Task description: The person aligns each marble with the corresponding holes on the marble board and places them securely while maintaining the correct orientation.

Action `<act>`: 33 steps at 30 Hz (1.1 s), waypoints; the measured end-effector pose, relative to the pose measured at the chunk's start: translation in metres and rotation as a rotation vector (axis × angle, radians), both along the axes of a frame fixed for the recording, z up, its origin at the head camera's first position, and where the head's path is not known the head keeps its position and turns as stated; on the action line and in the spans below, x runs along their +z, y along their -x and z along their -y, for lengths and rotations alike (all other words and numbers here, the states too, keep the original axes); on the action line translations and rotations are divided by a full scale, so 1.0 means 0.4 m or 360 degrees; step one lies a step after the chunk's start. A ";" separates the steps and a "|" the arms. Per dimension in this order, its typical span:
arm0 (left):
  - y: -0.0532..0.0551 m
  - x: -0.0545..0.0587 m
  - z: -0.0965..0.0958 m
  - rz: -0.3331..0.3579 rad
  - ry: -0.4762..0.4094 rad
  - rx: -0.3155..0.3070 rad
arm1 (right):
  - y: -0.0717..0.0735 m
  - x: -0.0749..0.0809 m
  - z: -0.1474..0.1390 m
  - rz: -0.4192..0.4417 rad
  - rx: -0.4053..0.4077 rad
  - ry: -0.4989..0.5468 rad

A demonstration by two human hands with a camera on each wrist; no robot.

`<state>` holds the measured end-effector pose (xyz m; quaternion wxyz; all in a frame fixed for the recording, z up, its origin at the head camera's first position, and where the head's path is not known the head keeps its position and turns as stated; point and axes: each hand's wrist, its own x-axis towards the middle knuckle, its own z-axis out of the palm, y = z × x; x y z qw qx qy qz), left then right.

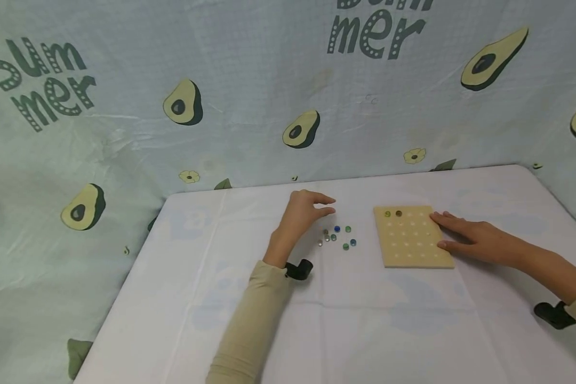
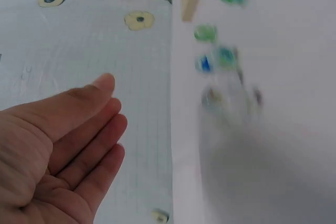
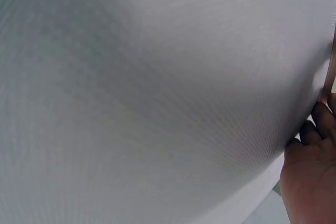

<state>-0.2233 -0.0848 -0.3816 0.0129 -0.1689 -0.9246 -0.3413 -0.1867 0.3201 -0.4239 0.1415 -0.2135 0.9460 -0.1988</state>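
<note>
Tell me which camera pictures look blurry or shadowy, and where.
Left wrist: the glass pieces are smeared by blur, the left hand looks sharper, and a soft shadow darkens the tabletop. Right wrist: a dim, finely streaked pale surface fills most of it, the right hand showing shadowed fingertips. Head: fairly clear, faint shadow under the right forearm.

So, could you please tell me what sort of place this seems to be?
It is probably a makeshift recording corner: an avocado-print cloth fills the background behind a white table, and a small black camera sits at each of the person's wrists.
</note>
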 end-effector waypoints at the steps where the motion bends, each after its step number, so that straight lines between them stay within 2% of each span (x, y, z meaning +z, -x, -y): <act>1: -0.007 0.005 0.022 0.0016 0.0013 -0.0003 | 0.000 0.001 0.000 0.0001 0.0001 -0.0001; 7: -0.050 0.017 0.108 0.0081 0.0047 -0.0055 | 0.001 0.006 -0.001 0.0006 -0.0006 -0.0013; 10: -0.067 0.005 0.125 0.0149 0.0049 -0.0105 | 0.003 0.007 0.002 0.0015 -0.0003 -0.0007; 13: -0.077 -0.013 0.130 0.0263 -0.0014 -0.0148 | 0.005 0.006 0.007 0.0015 -0.0004 -0.0007; 16: -0.080 -0.030 0.130 0.0299 -0.0077 -0.0187 | 0.007 0.005 0.011 0.0012 -0.0016 -0.0024; 19: -0.079 -0.044 0.128 0.0254 -0.0057 -0.0220 | 0.006 0.004 0.013 0.0024 -0.0024 -0.0021; 25: -0.075 -0.065 0.118 0.0178 0.0085 -0.0292 | 0.002 0.001 0.013 0.0043 -0.0019 -0.0017; 33: -0.072 -0.076 0.108 0.0121 0.0143 -0.0328 | 0.000 0.002 0.009 -0.0001 -0.0002 -0.0026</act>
